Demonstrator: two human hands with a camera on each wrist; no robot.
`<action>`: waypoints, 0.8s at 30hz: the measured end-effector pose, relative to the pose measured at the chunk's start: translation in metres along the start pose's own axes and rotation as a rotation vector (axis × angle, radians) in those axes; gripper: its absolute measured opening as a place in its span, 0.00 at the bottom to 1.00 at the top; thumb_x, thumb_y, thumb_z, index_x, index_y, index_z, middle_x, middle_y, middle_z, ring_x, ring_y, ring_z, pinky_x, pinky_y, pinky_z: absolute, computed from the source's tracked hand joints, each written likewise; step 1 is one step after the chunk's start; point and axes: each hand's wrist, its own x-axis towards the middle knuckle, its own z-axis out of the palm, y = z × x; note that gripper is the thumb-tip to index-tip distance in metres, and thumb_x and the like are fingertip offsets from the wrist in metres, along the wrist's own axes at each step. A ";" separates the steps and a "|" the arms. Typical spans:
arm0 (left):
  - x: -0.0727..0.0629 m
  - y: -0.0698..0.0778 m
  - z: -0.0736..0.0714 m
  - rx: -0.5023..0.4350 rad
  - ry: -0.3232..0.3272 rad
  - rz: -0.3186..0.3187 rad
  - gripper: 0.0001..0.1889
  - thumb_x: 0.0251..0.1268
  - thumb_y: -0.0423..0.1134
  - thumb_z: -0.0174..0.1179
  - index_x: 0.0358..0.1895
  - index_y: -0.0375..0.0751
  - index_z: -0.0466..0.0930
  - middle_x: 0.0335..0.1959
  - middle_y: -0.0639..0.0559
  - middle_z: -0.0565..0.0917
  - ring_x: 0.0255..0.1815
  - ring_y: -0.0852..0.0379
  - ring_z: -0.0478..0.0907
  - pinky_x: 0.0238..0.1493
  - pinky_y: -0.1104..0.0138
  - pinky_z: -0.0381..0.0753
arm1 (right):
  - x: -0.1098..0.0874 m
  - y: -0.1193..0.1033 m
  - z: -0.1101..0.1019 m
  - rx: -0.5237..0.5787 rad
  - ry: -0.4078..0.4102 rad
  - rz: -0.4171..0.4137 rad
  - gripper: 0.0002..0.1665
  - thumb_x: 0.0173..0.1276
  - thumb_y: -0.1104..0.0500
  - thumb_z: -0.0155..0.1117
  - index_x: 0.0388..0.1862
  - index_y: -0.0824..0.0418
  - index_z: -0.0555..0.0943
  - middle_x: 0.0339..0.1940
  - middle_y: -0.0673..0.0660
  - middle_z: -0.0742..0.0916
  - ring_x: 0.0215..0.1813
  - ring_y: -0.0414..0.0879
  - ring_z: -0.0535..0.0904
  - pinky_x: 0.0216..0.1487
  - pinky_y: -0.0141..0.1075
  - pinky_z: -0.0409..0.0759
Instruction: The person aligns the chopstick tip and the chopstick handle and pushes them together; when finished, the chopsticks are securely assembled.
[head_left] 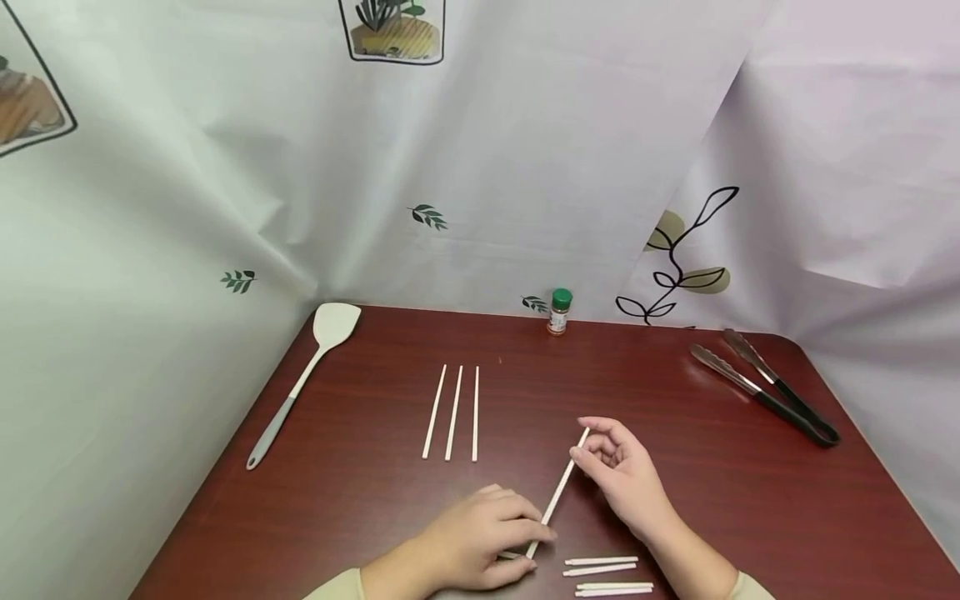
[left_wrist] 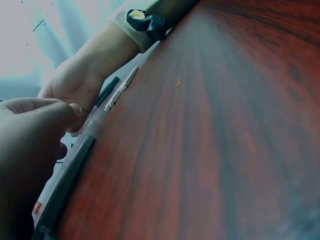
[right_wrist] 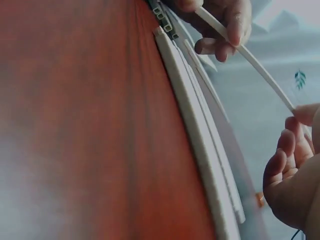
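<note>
Between my two hands a thin white stick (head_left: 561, 492) slants up and to the right in the head view. My right hand (head_left: 622, 475) pinches its upper end between thumb and finger. My left hand (head_left: 487, 533) holds the lower end, its fingers covering part of the stick. Under the left fingers a bit of another white stick (head_left: 509, 555) shows, mostly hidden. The right wrist view shows the held stick (right_wrist: 265, 75) raised over the table. Several short white sticks (head_left: 602, 571) with narrowed tips lie near the right forearm. Three longer white sticks (head_left: 454, 414) lie side by side farther back.
A white spatula with a grey handle (head_left: 273, 429) lies along the table's left edge. At the back stands a small green-capped jar (head_left: 558, 313). Metal tongs with black handles (head_left: 791, 408) lie spread on the right. A patterned white cloth (head_left: 480, 167) hangs behind the table.
</note>
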 end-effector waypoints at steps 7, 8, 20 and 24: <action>-0.001 -0.017 -0.008 0.110 0.156 -0.057 0.24 0.55 0.49 0.80 0.56 0.51 0.88 0.47 0.62 0.85 0.47 0.63 0.82 0.51 0.67 0.78 | 0.027 -0.013 0.011 -0.184 -0.134 -0.065 0.44 0.64 0.67 0.79 0.76 0.63 0.70 0.41 0.60 0.85 0.35 0.44 0.80 0.31 0.31 0.78; -0.003 -0.022 -0.009 0.118 0.167 -0.065 0.24 0.54 0.50 0.80 0.55 0.51 0.88 0.48 0.61 0.85 0.47 0.62 0.82 0.51 0.66 0.78 | 0.032 -0.015 0.013 -0.229 -0.148 -0.074 0.46 0.63 0.65 0.80 0.77 0.60 0.69 0.43 0.59 0.85 0.36 0.45 0.80 0.32 0.31 0.78; -0.025 -0.066 -0.018 0.065 0.129 -0.313 0.29 0.51 0.54 0.83 0.57 0.52 0.88 0.55 0.60 0.86 0.57 0.58 0.81 0.58 0.57 0.77 | 0.100 -0.020 0.038 -0.626 -0.331 -0.009 0.53 0.62 0.49 0.80 0.79 0.69 0.68 0.58 0.65 0.80 0.55 0.57 0.78 0.57 0.52 0.79; -0.024 -0.068 -0.016 0.098 0.101 -0.310 0.29 0.52 0.57 0.81 0.57 0.52 0.88 0.57 0.60 0.85 0.59 0.56 0.79 0.60 0.55 0.75 | 0.110 -0.013 0.046 -0.730 -0.385 0.002 0.55 0.61 0.45 0.79 0.81 0.67 0.67 0.69 0.69 0.76 0.68 0.66 0.71 0.67 0.60 0.73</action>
